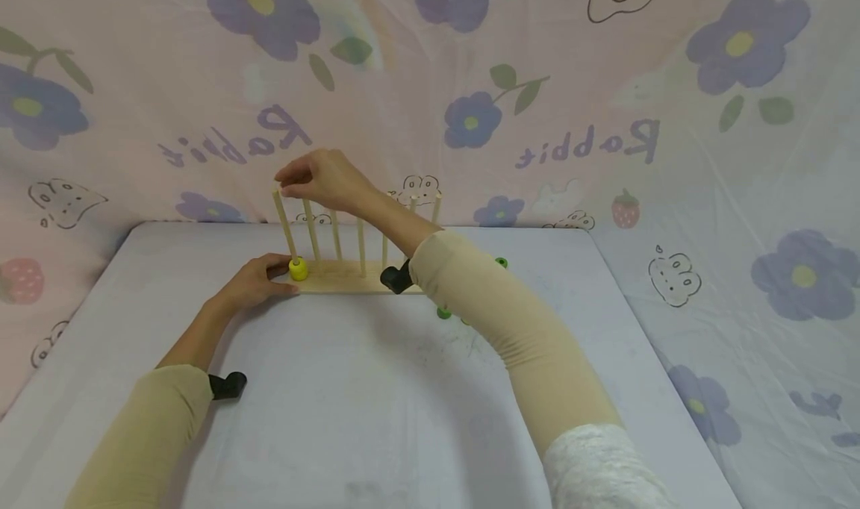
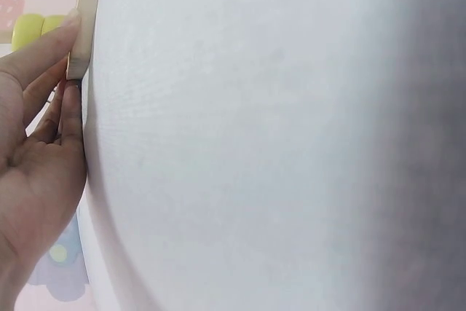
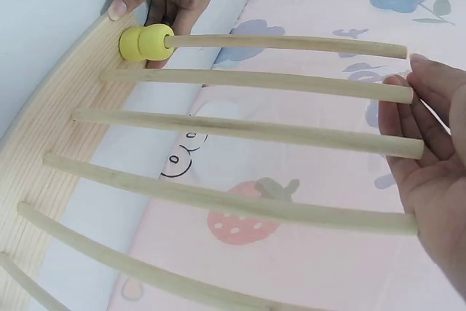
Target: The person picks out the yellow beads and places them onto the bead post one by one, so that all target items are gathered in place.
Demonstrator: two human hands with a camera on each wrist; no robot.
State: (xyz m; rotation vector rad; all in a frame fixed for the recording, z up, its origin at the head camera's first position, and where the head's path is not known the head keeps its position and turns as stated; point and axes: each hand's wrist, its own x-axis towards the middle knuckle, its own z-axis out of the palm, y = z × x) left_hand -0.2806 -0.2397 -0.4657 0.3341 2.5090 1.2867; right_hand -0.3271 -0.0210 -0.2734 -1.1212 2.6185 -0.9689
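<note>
Two yellow beads on peg, mirrored "Rabbit" lettering behind

The left hand grips the left end of a wooden base — right by the yellow beads low on its leftmost peg. The right hand is at that peg's top. Green beads show either side of the right sleeve — on a white table.
</note>
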